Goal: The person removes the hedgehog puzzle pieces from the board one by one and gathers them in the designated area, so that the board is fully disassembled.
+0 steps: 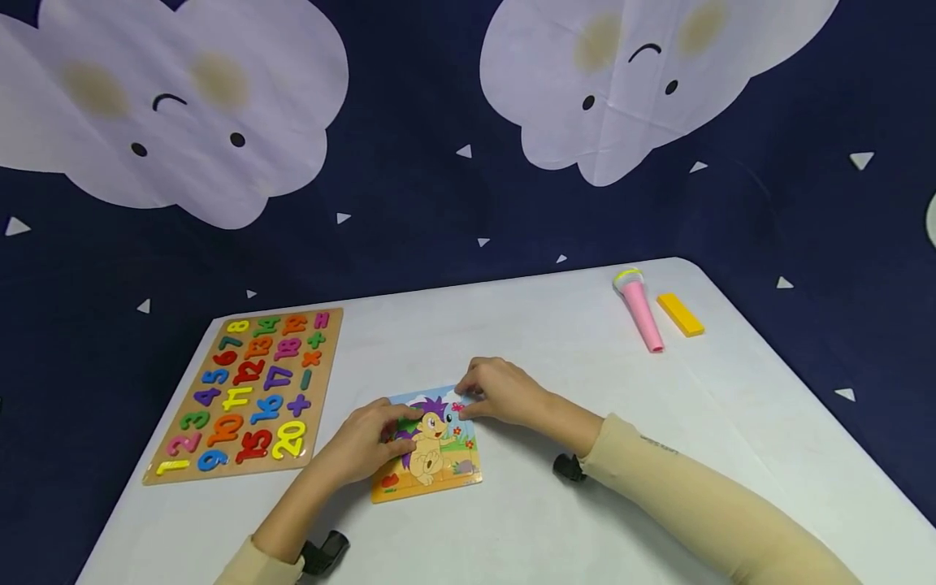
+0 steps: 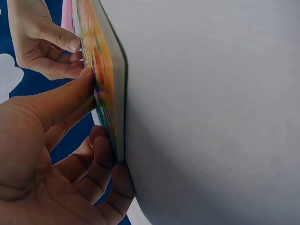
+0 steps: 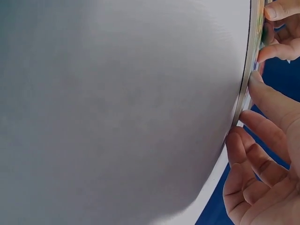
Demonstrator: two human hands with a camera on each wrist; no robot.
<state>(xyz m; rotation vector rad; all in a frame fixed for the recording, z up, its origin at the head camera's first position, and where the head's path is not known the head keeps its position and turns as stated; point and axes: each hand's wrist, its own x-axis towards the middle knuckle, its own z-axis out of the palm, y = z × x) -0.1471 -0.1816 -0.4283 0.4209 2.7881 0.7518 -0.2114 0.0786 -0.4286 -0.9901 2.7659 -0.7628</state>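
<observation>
A jigsaw puzzle board (image 1: 427, 463) with a cartoon purple-spined hedgehog lies flat on the white table, its pieces in place. My left hand (image 1: 363, 439) reaches over its left side, thumb and forefinger touching the picture. In the left wrist view, the other fingertips (image 2: 123, 180) of this hand stand along the board's edge. My right hand (image 1: 504, 392) is at the upper right corner, its thumb on the picture and a finger at the edge. The right wrist view shows the board (image 3: 246, 70) edge-on, with the lower fingers of the right hand (image 3: 272, 154) bent beside it.
To the left lies a wooden number board (image 1: 322, 422) with colourful raised numerals and signs. A pink toy microphone (image 1: 641, 313) and a yellow block (image 1: 681, 314) lie at the back right of the table (image 1: 556, 520). Behind hangs a dark blue cloth (image 1: 409, 122) with clouds.
</observation>
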